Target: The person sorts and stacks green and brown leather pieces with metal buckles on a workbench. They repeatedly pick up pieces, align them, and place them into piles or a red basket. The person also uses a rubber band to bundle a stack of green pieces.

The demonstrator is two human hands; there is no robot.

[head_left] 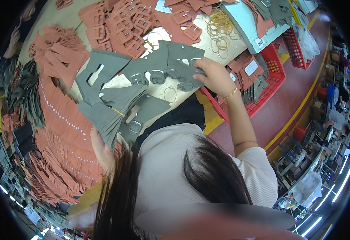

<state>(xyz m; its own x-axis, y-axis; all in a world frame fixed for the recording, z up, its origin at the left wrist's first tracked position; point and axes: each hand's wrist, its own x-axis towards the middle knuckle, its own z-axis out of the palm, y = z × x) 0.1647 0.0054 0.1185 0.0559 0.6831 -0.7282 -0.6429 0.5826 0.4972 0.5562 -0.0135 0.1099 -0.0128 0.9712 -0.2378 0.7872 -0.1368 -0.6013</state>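
Note:
My left hand is closed round the lower end of a fanned stack of grey-green leather pieces, with a thin yellow band across it. At the table's near right, my right hand pinches the edge of a grey-green strap piece. Several covered buckles in the same grey-green lie between the hands, fixed to pieces there. A cut-out grey-green piece lies beyond the stack. Below the strap a loose rubber band rests on the table. The left fingertips are partly hidden by the stack.
Orange-brown pieces with buckles are heaped at the back. Long rows of orange-brown pieces cover the left side. Yellow rubber bands lie near a light blue box. A red crate with leather pieces stands right. Another person's hand shows far left.

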